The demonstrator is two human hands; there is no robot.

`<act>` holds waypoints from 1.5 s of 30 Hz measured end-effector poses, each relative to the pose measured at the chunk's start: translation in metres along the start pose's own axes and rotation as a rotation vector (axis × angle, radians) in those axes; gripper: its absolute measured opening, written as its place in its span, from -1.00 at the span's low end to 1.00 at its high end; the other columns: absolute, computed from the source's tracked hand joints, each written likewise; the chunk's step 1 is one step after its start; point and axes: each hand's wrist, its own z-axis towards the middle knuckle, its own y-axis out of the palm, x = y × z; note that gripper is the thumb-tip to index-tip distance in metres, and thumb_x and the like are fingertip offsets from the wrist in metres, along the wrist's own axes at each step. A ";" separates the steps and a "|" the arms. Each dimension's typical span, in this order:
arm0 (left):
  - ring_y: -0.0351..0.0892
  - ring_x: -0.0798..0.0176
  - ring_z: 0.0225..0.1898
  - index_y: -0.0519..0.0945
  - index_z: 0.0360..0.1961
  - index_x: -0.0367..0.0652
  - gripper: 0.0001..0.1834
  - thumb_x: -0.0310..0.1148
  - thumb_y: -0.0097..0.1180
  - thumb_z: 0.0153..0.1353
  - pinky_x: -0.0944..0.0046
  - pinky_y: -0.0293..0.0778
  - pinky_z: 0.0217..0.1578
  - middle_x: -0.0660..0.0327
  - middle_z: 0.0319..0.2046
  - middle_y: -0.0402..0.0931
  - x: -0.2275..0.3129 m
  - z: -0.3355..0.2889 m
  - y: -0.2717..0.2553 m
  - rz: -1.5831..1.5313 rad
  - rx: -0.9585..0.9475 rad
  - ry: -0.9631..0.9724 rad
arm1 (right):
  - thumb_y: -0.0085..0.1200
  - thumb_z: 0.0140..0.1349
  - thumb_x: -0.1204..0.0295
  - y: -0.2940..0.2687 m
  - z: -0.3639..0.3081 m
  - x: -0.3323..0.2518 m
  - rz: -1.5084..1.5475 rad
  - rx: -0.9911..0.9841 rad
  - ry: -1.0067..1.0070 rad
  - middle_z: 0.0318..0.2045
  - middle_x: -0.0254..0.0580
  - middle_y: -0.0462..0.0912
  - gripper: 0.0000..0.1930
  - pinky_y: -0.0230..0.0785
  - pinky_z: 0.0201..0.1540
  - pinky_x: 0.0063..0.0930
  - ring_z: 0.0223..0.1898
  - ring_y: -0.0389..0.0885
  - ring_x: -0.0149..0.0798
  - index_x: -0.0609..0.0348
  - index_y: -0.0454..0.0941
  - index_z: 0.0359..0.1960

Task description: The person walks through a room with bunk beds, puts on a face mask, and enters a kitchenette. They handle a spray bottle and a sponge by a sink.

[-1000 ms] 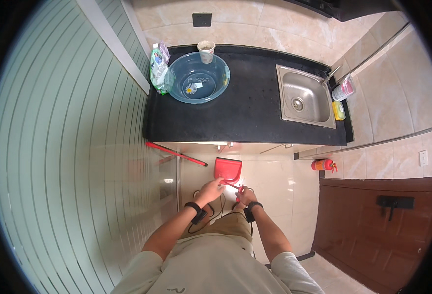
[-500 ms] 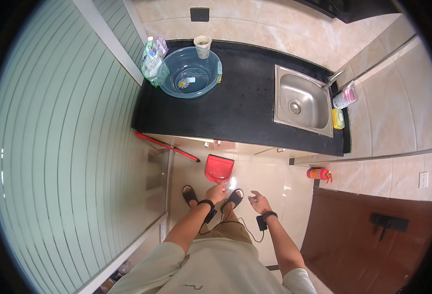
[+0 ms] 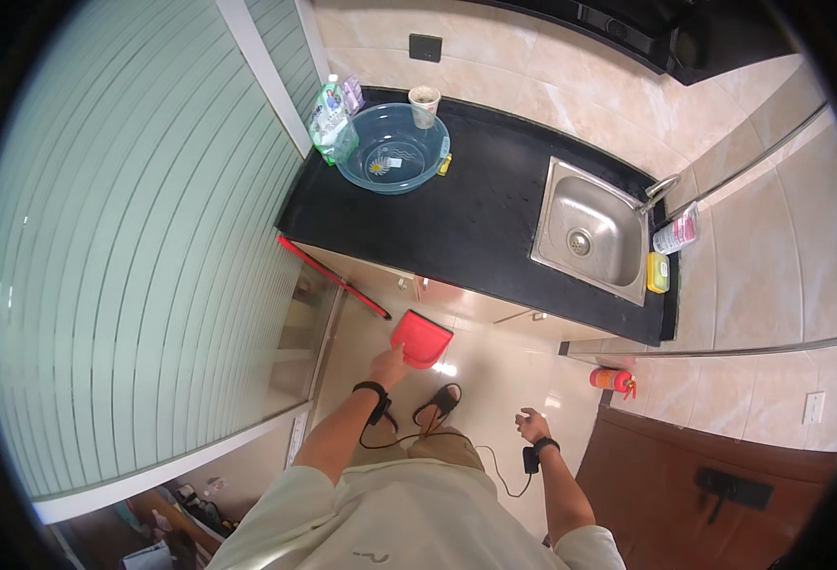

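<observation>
My left hand (image 3: 388,366) is closed at the near left side of a red dustpan (image 3: 423,339), gripping it; the handle is mostly hidden by my fingers. The pan's dark-edged mouth points away from me, above the pale floor in front of the cabinet. Out to the right, my right hand (image 3: 532,426) hangs with nothing in it, its fingers loosely bent and apart. A red stick with a black end (image 3: 342,282) slants along the cabinet foot, left of the dustpan.
A black counter (image 3: 437,218) bears a blue basin (image 3: 390,176), a paper cup (image 3: 424,106), a green-white pouch (image 3: 329,122) and a steel sink (image 3: 570,204). A red fire extinguisher (image 3: 611,380) stands at right. Striped glass panels (image 3: 152,247) line the left. A cable (image 3: 485,449) links my wrist straps.
The view has turned. My left hand has shifted left with the dustpan, which now sits angled differently. My right hand has moved out to the right, away from the left.
</observation>
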 end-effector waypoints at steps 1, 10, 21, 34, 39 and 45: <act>0.66 -0.20 -0.06 0.38 0.29 -0.27 -0.45 -0.29 0.03 0.30 -0.13 0.55 -0.02 -0.15 -0.14 0.67 0.004 -0.005 -0.007 -0.008 -0.022 0.014 | 0.18 0.32 0.26 0.000 0.004 0.010 -0.003 0.005 0.005 -0.29 -0.13 0.75 -0.45 0.53 -0.39 -0.43 -0.38 0.67 -0.34 0.23 0.44 0.29; 0.65 -0.23 -0.06 0.51 -0.01 -0.24 -0.66 -0.37 0.18 0.21 -0.09 0.56 -0.09 -0.13 -0.16 0.67 -0.124 -0.024 0.007 -0.086 0.103 -0.049 | 0.15 0.30 0.10 0.052 -0.005 -0.085 -0.072 -0.087 -0.098 -0.18 0.03 0.78 -0.47 0.53 0.11 -0.20 -0.04 0.73 0.02 0.07 0.54 0.24; 0.63 -0.26 -0.06 0.51 -0.10 -0.28 -0.75 -0.41 0.10 0.22 -0.15 0.51 -0.07 -0.18 -0.15 0.63 -0.192 -0.053 -0.037 -0.203 0.133 -0.104 | 0.13 0.38 0.22 0.085 -0.041 -0.148 -0.158 -0.092 -0.231 -0.23 -0.06 0.78 -0.47 0.59 -0.15 -0.36 -0.26 0.76 -0.26 0.24 0.46 0.29; 0.63 -0.28 -0.02 0.45 0.04 -0.30 -0.62 -0.50 0.12 0.17 -0.07 0.53 0.03 -0.21 -0.12 0.64 -0.229 -0.041 -0.066 -0.142 0.251 -0.155 | 0.10 0.41 0.26 0.083 -0.089 -0.130 0.070 -0.095 -0.069 -0.10 -0.01 0.75 -0.47 0.60 -0.25 -0.36 -0.21 0.72 -0.25 0.29 0.39 0.31; 0.60 -0.30 0.07 0.41 0.08 -0.32 -0.59 -0.51 0.14 0.20 -0.13 0.51 0.10 -0.25 -0.05 0.62 -0.208 -0.028 -0.078 -0.212 0.175 -0.226 | 0.08 0.44 0.30 0.079 -0.114 -0.135 0.087 -0.046 -0.051 -0.12 -0.06 0.74 -0.52 0.60 -0.23 -0.37 -0.21 0.71 -0.28 0.26 0.41 0.31; 0.59 -0.29 0.08 0.39 0.14 -0.28 -0.42 -0.46 0.35 0.11 -0.10 0.51 0.14 -0.21 -0.04 0.63 -0.230 -0.018 -0.068 -0.189 0.272 -0.202 | 0.07 0.45 0.32 0.083 -0.136 -0.150 0.131 -0.028 -0.074 -0.12 -0.09 0.73 -0.54 0.60 -0.20 -0.36 -0.20 0.71 -0.27 0.24 0.41 0.31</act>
